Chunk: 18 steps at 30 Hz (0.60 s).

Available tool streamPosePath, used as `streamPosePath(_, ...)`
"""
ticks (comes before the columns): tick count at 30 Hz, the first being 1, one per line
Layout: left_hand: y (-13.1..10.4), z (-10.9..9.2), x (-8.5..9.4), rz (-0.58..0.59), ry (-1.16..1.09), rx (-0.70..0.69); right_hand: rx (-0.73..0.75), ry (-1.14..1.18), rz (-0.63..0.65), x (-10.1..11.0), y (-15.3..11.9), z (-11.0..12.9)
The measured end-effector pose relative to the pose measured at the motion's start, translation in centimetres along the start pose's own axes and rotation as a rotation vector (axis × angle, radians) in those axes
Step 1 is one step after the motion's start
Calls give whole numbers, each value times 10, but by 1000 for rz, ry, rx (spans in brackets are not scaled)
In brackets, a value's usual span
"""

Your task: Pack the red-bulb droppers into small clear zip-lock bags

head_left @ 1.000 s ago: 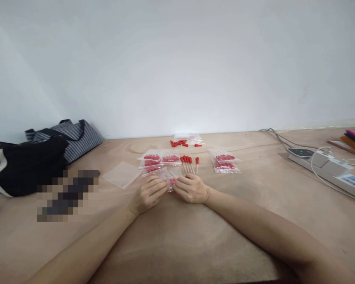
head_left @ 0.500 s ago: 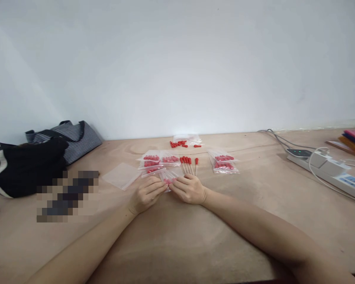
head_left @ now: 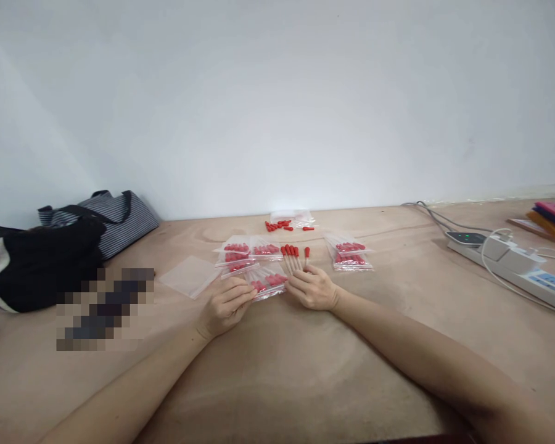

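A clear zip-lock bag (head_left: 269, 282) with several red-bulbed droppers inside lies in front of me, its seal edge toward me. My left hand (head_left: 229, 301) is closed, pinching the bag's left corner between thumb and fingers. At the right end of the seal, my right hand (head_left: 313, 288) is closed with its fingertips on the bag's corner. Just beyond the right hand lie several loose droppers (head_left: 290, 251) with red bulbs and thin pale stems, partly covered by its fingers. A single dropper (head_left: 307, 252) lies a little apart from them.
Filled bags (head_left: 235, 248) lie beyond my left hand; another filled stack (head_left: 351, 256) is at right. Loose red bulbs (head_left: 277, 226) sit near the wall. A flat bag (head_left: 189, 276) lies left. Cloth bags (head_left: 41, 265) stand far left, a power strip (head_left: 513, 265) right.
My right hand has slid rightward along the bag's seal to its right end, uncovering the red bulbs inside. My left hand has stayed at the left corner.
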<state>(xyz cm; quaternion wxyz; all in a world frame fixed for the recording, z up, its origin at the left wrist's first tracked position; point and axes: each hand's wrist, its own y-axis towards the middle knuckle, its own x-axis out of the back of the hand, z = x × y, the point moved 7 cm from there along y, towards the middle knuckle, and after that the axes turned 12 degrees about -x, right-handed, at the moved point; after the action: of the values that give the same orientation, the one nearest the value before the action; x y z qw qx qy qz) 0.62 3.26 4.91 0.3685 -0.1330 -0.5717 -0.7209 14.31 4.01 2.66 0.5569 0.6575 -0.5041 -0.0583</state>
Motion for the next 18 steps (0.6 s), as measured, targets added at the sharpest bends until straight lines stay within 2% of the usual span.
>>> streamPosePath(5, 0, -2, 2, 8, 8, -27, 6, -15, 17, 5, -11, -12)
streamPosePath(12, 4, -2, 2, 48, 62, 16, -15, -3, 27, 4, -6, -9)
streamPosePath(18, 3, -7, -4, 80, 95, -97, -23, 62, 32, 1, -7, -4)
